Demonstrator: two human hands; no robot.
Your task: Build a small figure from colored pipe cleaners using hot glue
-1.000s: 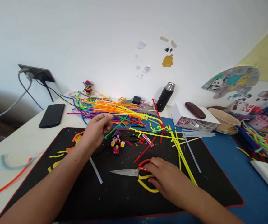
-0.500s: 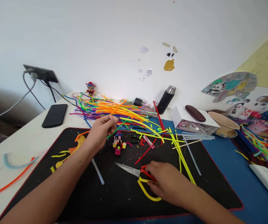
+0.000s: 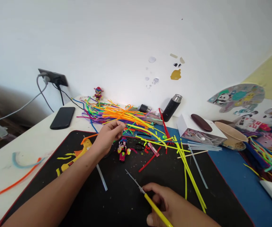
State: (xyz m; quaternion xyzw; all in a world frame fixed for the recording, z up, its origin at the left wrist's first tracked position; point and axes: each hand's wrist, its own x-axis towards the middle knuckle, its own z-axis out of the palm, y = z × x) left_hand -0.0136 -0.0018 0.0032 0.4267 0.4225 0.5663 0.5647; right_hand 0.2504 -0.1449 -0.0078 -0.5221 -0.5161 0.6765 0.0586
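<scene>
Lone head-worn camera looks forward, down over white desk [image 3: 32, 148]; left hand [image 3: 109, 135] near frame centre, right hand [image 3: 163, 205] nearer, lower centre; wall [image 3: 103, 37] beyond, upper half.

I can see a black vacuum flask [image 3: 171, 109] standing near the wall [image 3: 117, 63], with a black smartphone [image 3: 62, 118] well to its left and a socket panel [image 3: 53, 76] farther left on the wall. To the flask's right I make out a white box [image 3: 182, 125] carrying a dark red glasses case [image 3: 201, 122], then a beige bowl [image 3: 230, 130]. Above the flask I have a mustard-coloured sticker [image 3: 175, 74].
</scene>
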